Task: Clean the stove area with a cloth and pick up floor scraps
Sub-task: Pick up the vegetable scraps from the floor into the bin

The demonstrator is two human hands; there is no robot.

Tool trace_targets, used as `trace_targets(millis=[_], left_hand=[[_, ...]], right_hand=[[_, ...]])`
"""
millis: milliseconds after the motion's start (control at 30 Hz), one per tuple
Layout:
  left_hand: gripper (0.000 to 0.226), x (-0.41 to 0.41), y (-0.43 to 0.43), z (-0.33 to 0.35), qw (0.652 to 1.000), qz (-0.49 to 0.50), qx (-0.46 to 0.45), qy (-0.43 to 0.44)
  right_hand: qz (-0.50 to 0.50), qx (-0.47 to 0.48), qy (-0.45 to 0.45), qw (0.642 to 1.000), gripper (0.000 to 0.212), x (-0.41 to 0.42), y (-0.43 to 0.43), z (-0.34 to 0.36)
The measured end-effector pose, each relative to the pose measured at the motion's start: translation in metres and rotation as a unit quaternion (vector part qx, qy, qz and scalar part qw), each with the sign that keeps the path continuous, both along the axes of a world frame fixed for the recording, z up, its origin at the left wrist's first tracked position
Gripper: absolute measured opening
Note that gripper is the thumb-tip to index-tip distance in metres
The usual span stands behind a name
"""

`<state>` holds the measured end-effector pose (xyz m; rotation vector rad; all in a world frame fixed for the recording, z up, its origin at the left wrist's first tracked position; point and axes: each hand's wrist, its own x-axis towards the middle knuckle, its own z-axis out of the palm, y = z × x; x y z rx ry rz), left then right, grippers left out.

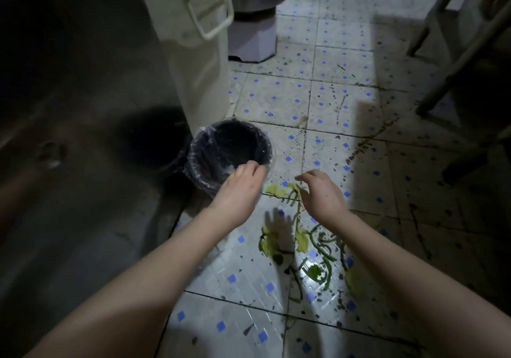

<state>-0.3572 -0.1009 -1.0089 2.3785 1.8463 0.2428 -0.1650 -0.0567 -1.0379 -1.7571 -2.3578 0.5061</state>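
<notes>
Green vegetable scraps (pixel 318 272), leaves and thin stems, lie scattered on the speckled tile floor (pixel 345 103), with a pale leaf (pixel 275 190) closer to the bin. A small black bin (pixel 199 141) lined with a clear plastic bag stands to the left of them. My left hand (pixel 240 188) is over the bin's near rim with its fingers curled down, and a pale yellowish scrap shows under them. My right hand (pixel 320 191) hovers just above the scraps, fingers loosely bent toward the left, holding nothing that I can see.
A tall cream container (pixel 199 67) with a handle stands behind the bin. Behind that is a metal cylinder on a white base (pixel 257 33). Wooden furniture legs (pixel 456 61) cross the top right. A dark cabinet front (pixel 69 108) fills the left side.
</notes>
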Motion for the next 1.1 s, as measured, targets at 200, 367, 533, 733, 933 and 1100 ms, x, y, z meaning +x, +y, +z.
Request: trace_targets(millis=[200, 367, 533, 733, 933, 1100], left_hand=[[0.055, 0.026, -0.011, -0.027, 0.998, -0.065, -0.025, 0.0], [0.054, 0.036, -0.019, -0.065, 0.994, -0.073, -0.071, 0.028], [0.055, 0.038, -0.028, -0.104, 0.988, -0.065, -0.128, 0.065], [0.069, 0.042, -0.036, -0.146, 0.974, -0.046, -0.195, 0.103], [0.067, 0.043, -0.036, -0.17, 0.962, -0.047, -0.251, 0.1], [0.062, 0.044, -0.036, -0.183, 0.964, -0.025, -0.257, 0.062]], right_hand=[[-0.039, -0.031, -0.014, 0.999, 0.042, 0.038, -0.025, -0.025], [-0.055, -0.053, -0.018, 0.997, 0.042, 0.057, -0.041, -0.053], [-0.07, -0.085, -0.017, 0.994, 0.04, 0.063, -0.054, -0.085], [-0.05, -0.106, -0.012, 0.993, 0.046, 0.061, -0.077, -0.121], [-0.021, -0.116, 0.006, 0.993, 0.046, 0.05, -0.097, -0.15], [-0.015, -0.115, 0.012, 0.993, 0.048, 0.048, -0.104, -0.167]])
